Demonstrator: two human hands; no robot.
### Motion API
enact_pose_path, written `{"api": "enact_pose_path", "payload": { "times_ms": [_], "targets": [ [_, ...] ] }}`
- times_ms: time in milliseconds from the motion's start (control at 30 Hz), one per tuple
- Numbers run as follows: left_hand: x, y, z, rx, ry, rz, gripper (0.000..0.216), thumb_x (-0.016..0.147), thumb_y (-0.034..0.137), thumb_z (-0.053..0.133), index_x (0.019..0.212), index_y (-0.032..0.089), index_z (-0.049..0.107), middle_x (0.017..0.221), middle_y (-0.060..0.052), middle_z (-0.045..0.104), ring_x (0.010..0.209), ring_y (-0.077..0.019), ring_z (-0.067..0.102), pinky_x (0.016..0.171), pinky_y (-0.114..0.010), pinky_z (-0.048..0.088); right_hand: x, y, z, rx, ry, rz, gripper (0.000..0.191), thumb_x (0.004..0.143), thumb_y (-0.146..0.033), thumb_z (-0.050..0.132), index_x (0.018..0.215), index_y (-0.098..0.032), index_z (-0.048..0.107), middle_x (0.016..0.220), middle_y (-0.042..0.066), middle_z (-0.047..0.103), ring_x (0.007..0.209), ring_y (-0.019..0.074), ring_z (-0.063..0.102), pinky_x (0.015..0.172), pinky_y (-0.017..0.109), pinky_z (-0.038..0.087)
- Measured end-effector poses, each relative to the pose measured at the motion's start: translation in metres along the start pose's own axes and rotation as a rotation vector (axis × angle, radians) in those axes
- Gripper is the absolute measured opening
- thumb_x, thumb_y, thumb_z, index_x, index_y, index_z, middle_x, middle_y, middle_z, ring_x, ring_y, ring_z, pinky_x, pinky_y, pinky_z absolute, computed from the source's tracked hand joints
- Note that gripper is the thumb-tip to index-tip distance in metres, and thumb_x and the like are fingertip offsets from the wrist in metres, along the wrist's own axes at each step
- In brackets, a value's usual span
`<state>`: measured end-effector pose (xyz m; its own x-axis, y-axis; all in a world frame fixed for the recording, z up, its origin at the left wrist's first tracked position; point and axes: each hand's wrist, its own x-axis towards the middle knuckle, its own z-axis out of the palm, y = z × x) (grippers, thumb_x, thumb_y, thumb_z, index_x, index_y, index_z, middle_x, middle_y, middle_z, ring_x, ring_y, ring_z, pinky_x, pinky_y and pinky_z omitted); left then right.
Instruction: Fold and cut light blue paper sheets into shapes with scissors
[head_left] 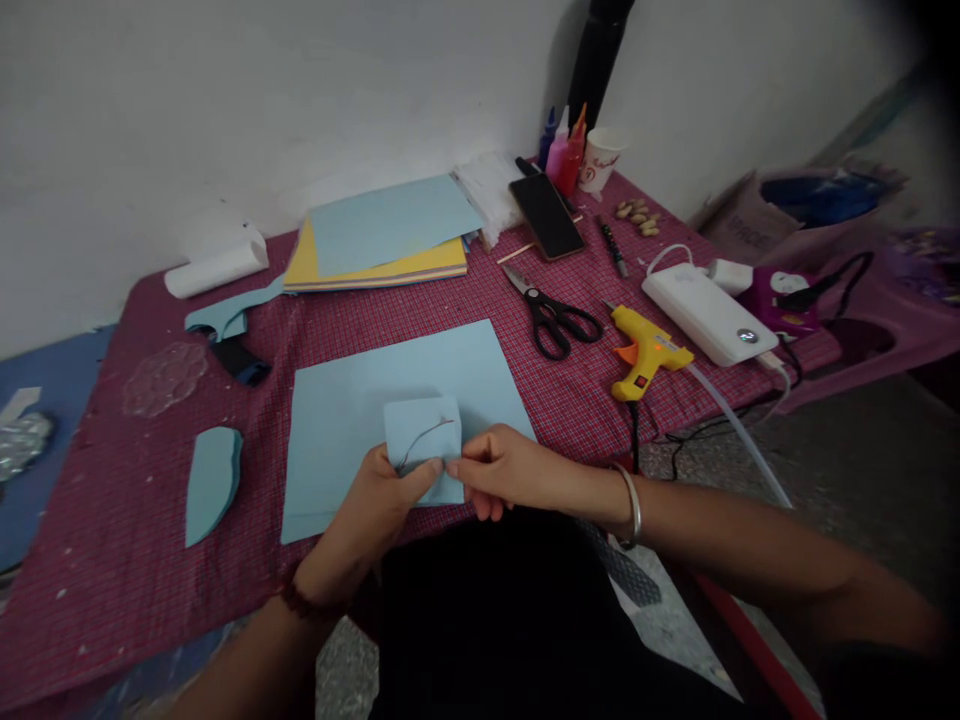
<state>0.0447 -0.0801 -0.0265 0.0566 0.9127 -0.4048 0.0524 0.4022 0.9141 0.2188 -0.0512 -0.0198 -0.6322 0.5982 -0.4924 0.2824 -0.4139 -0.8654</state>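
Observation:
A small light-blue square piece of craft sheet [416, 422] with a thin dark curved line across its face is held up in front of me. My left hand [386, 500] grips its lower left, thumb lying on the front. At the right edge, my right hand [499, 470] pinches the same piece between thumb and fingers; some of its fingertips are hidden behind. Beneath both hands lies a large light-blue sheet [360, 400] on the table. To the left are curved cut pieces of the same blue [213, 485].
The red checked tablecloth [300, 340] also carries black-handled scissors [559, 320], a yellow glue gun [643, 350] with a trailing cord, a white power bank [709, 312], a phone [547, 215], stacked coloured sheets [390, 230], paint bottles [566, 155] and a paper cup [602, 160].

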Motion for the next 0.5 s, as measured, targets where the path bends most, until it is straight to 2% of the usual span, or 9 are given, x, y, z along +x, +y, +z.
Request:
{"api": "enact_pose_path", "payload": {
  "times_ms": [167,367,500],
  "targets": [
    [-0.003,0.001,0.002,-0.013,0.001,-0.03,0.014,0.07,0.027,0.069,0.076,0.015,0.065,0.065,0.002,0.061,0.06,-0.0119,0.051,0.061,-0.025,0.043,-0.001,-0.002,0.0,-0.016,-0.003,-0.004,0.034,0.091,-0.026,0.051,0.058,-0.016,0.051,0.046,-0.005,0.055,0.036,0.0021,0.048,0.034,0.011,0.034],
    [-0.007,0.005,0.007,-0.07,-0.004,-0.049,0.013,0.069,0.027,0.068,0.073,0.016,0.063,0.067,0.0,0.062,0.062,-0.0129,0.054,0.063,-0.027,0.046,-0.001,0.001,-0.001,-0.026,-0.013,-0.018,0.033,0.09,-0.03,0.054,0.061,-0.017,0.05,0.049,-0.005,0.056,0.038,0.0026,0.049,0.034,0.013,0.033],
    [-0.012,0.009,0.008,-0.073,0.008,-0.112,0.016,0.07,0.03,0.068,0.073,0.015,0.063,0.065,0.0,0.061,0.058,-0.0118,0.053,0.055,-0.024,0.045,0.001,0.003,-0.001,-0.011,0.006,-0.017,0.031,0.09,-0.028,0.054,0.062,-0.017,0.049,0.05,-0.006,0.056,0.038,0.0027,0.05,0.035,0.013,0.035]
  ]
}}
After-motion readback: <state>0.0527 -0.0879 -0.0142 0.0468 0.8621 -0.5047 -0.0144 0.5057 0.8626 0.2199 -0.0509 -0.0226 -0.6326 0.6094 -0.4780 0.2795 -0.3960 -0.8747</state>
